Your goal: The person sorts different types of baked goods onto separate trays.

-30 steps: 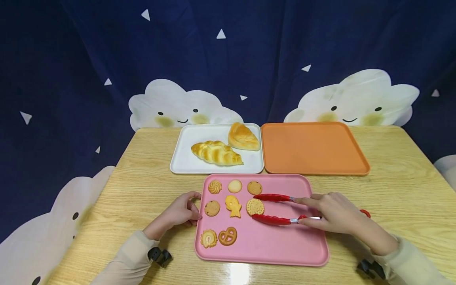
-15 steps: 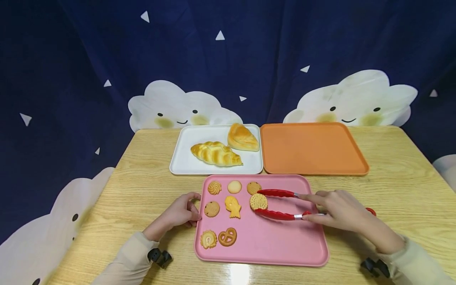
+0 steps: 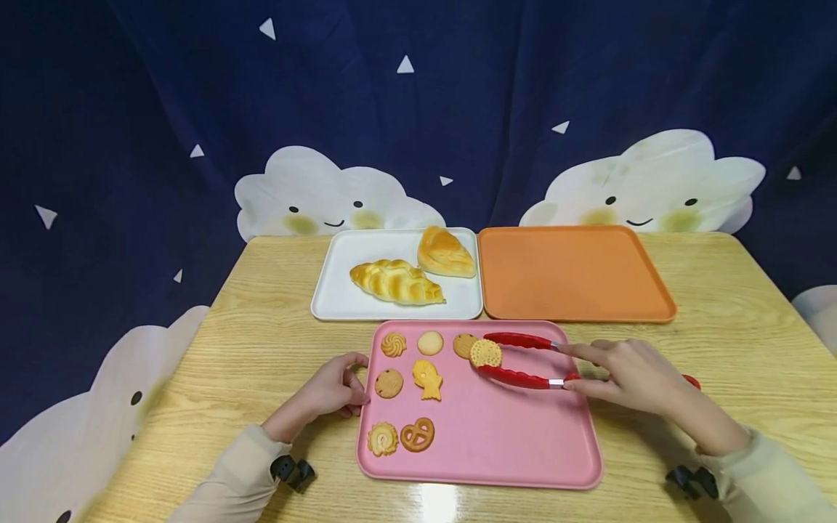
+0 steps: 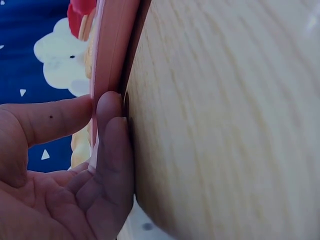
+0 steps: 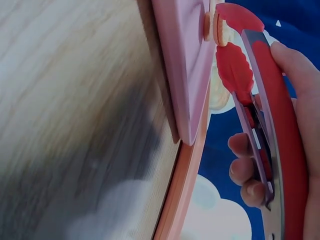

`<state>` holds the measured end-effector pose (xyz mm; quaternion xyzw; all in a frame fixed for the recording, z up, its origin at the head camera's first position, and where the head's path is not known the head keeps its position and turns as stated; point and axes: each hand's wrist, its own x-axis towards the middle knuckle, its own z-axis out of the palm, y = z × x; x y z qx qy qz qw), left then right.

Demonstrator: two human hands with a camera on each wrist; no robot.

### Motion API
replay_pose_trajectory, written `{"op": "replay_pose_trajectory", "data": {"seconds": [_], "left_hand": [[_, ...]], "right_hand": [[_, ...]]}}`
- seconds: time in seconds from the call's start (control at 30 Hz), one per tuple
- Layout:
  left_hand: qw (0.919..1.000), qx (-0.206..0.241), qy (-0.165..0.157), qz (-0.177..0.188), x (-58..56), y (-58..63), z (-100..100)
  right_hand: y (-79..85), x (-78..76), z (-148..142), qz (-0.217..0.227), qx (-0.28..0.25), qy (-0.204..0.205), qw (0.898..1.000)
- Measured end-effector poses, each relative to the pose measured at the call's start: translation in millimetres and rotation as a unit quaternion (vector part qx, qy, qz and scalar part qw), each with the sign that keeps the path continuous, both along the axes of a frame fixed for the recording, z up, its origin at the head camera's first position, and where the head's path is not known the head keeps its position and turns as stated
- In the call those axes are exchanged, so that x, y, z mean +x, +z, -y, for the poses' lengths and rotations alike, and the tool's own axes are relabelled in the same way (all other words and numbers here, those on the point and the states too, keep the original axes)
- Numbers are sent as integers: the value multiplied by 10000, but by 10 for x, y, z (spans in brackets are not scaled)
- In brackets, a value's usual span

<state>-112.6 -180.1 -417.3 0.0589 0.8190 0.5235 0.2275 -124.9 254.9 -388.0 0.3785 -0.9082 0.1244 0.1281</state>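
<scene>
My right hand (image 3: 631, 374) grips red-tipped metal tongs (image 3: 516, 376) over the pink tray. Between the tongs' red tips sits a round dotted biscuit (image 3: 486, 354), its edge overlapping a brown cookie (image 3: 464, 346) in the head view. In the right wrist view the biscuit (image 5: 218, 29) is held up off the tray surface. My left hand (image 3: 336, 385) pinches the left edge of the pink tray (image 3: 497, 450); in the left wrist view its fingers (image 4: 114, 145) lie along the tray's outer wall.
More cookies lie on the pink tray, among them a fish-shaped cookie (image 3: 428, 379) and a pretzel (image 3: 417, 434). Behind it stand a white tray (image 3: 333, 294) bearing a braided bread (image 3: 397, 282) and a folded bread (image 3: 446, 253), and an orange tray (image 3: 575, 272).
The tongs have closed in on the dotted biscuit and carried it up and to the right, toward the tray's far side. The left hand has stayed at the tray's edge.
</scene>
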Motion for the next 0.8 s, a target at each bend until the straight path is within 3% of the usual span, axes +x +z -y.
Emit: {"op": "replay_pose_trajectory", "data": {"seconds": [0.5,0.8], "left_hand": [[10000,49,71,0,16,17,-3],[9999,-22,89,-46,23,10,-9]], "right_hand": [[5,-127,-100,-127,-1,-264,9996],[48,-261,-113,-425,-94,-305,9986]]}}
